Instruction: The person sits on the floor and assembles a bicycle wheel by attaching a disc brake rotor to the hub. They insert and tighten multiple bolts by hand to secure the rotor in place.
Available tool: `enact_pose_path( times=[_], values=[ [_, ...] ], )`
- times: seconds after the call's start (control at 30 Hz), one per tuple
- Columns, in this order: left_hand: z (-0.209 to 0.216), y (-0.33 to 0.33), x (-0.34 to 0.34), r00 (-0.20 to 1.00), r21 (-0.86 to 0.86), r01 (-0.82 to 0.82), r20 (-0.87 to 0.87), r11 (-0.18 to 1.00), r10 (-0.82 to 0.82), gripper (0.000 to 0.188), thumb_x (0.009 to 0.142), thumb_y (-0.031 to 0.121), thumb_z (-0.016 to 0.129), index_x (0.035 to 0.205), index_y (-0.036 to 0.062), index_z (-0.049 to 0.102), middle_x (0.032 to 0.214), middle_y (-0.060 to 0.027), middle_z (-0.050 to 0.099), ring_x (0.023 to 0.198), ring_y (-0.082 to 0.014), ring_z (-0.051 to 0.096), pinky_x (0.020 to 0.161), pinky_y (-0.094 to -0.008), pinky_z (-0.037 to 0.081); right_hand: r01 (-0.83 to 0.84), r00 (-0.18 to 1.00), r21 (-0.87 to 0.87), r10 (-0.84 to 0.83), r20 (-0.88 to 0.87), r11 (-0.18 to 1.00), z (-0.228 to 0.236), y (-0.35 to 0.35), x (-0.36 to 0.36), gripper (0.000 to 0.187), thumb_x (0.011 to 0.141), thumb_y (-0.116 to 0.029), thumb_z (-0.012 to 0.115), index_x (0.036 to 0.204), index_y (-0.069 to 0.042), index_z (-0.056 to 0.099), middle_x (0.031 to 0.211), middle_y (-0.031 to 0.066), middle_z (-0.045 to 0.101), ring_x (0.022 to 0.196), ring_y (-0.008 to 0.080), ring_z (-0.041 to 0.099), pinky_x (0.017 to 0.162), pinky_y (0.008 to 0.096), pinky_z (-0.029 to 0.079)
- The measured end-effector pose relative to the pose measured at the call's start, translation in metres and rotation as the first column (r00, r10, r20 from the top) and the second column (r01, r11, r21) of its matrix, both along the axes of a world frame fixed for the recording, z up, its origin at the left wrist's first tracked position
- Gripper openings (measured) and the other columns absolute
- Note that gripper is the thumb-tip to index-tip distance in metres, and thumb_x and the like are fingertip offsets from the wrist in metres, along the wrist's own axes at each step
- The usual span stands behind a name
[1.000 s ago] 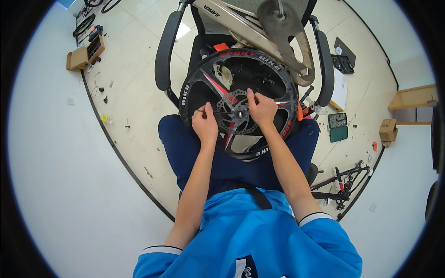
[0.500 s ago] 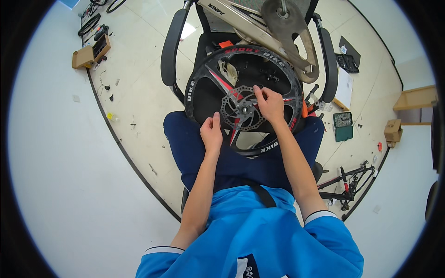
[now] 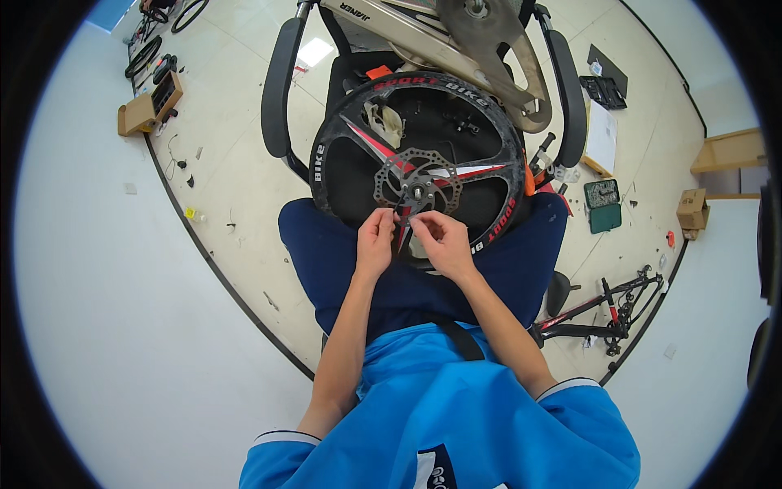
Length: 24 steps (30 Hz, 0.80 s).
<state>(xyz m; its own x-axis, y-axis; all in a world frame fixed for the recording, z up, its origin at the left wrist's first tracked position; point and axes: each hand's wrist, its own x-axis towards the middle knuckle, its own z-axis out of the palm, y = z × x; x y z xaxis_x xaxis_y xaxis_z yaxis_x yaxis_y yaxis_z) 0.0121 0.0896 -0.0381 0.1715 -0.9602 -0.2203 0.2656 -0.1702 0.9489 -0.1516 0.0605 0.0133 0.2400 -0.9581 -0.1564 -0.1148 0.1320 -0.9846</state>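
Note:
A black bicycle wheel [image 3: 481, 171] with red and silver spokes lies flat across my thighs and the seat of a black chair. Bolted round its hub is a perforated metal brake disc [image 3: 380, 184]. At the disc's near edge, my left hand [image 3: 375, 244] is closed, thumb and fingers pressed together; a small dark bit shows by the fingertips, too small to name. Close beside it, my right hand [image 3: 444, 246] pinches with thumb and forefinger at the same edge. Whatever it holds is hidden.
A silver bicycle frame [image 3: 399, 33] leans over the chair, between its armrests [image 3: 281, 85]. Cream cloth [image 3: 386, 124] lies behind the spokes. On the floor at right are an open green case [image 3: 604, 217], a cardboard box [image 3: 693, 209] and a black-and-red bicycle frame [image 3: 582, 329]. An open carton [image 3: 140, 112] sits far left.
My right hand has come down and left from the disc's right side to its near edge. My left hand has moved in beside it. The view has shifted slightly.

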Motion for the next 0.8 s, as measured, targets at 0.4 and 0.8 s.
enact_pose_path(
  times=[0.4,0.8],
  values=[
    [0.029,0.005,-0.003,0.758,-0.253,0.146,0.649,0.956,0.056,0.012,0.094,0.004,0.065,0.104,0.0009,0.070,0.096,-0.0118,0.068,0.091,-0.0320,0.066,0.079,-0.0367,0.054,-0.060,0.998,-0.053,0.060,-0.010,0.997,0.022,-0.009,0.008,0.016,0.096,-0.012,0.070,0.101,0.003,0.074,0.076,0.0080,0.072,0.059,0.0134,0.067,0.055,0.0270,0.052],
    [0.040,-0.021,-0.049,0.654,-0.532,0.141,0.683,0.835,0.324,0.023,0.083,-0.004,0.074,0.105,0.0010,0.074,0.102,-0.0110,0.072,0.094,-0.0294,0.070,0.081,-0.0362,0.057,-0.023,0.939,-0.647,-0.206,-0.277,0.762,0.031,0.015,-0.027,0.017,0.087,0.001,0.077,0.104,0.002,0.075,0.098,0.0140,0.075,0.085,0.0259,0.075,0.073,0.0320,0.059]
  ],
)
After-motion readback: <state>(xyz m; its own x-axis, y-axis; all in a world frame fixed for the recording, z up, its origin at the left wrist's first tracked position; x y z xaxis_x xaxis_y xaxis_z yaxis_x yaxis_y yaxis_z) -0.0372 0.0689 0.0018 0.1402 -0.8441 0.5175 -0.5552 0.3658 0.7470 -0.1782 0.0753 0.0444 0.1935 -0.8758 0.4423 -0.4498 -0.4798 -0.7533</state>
